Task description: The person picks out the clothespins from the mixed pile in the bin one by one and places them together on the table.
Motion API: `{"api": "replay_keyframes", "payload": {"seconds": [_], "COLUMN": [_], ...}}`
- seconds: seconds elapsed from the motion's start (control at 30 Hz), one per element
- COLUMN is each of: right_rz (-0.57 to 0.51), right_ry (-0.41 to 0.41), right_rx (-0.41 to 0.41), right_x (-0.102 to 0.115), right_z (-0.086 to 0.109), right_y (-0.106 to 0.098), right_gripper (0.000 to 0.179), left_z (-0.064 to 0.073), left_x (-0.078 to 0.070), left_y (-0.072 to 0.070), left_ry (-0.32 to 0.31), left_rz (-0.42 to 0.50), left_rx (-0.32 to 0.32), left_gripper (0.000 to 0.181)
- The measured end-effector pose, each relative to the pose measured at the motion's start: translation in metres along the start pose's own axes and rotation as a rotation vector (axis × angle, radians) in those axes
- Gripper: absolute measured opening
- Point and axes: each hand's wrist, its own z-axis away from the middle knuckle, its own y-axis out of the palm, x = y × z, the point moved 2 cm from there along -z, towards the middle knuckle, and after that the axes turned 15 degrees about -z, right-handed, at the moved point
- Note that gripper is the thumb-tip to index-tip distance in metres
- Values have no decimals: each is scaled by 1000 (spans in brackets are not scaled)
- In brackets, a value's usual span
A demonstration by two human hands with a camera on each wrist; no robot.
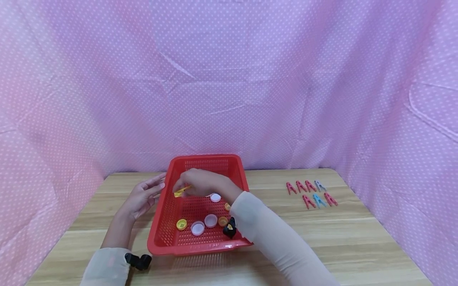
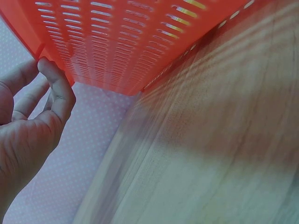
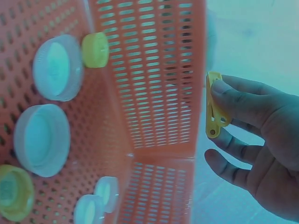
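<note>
A red plastic basket [image 1: 200, 250] with slotted walls stands on the table, tilted a little in the head view. Thumb and forefinger of my left hand [image 1: 141, 200] pinch its left rim, as the left wrist view shows close up. Over the basket's left side, my right hand [image 1: 202, 182] pinches a yellow clothespin [image 3: 213, 107] between thumb and fingers, right by the rim. On the basket floor lie several bottle caps, among them a white cap [image 1: 197, 228], another white cap [image 1: 210, 220], a yellow cap [image 1: 181, 224] and an orange cap [image 1: 223, 221].
To the right on the wooden table [image 1: 286, 238], several clothespins lie in two rows, such as a pink clothespin [image 1: 309, 201] and a blue clothespin [image 1: 319, 200]. Pink dotted cloth [image 1: 229, 79] hangs behind and at both sides. A black camera [image 1: 138, 261] sits on the left wrist.
</note>
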Motion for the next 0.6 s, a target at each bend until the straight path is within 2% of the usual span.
{"api": "replay_keyframes", "payload": {"seconds": [0.2, 0.43, 0.6], "right_rz": [14, 1, 57], "right_ry": [-24, -15, -25], "right_rx": [-31, -56, -72], "right_x": [12, 26, 32], "right_z": [4, 14, 24], "right_y": [-11, -28, -41], "right_gripper": [34, 35, 32], "left_z": [1, 0, -1], "left_x": [1, 0, 1], "left_y": [-3, -3, -3], "left_ry": [-31, -26, -14], "left_rz": [-47, -19, -13], "left_rx": [-14, -3, 8], "left_gripper": [59, 58, 57]}}
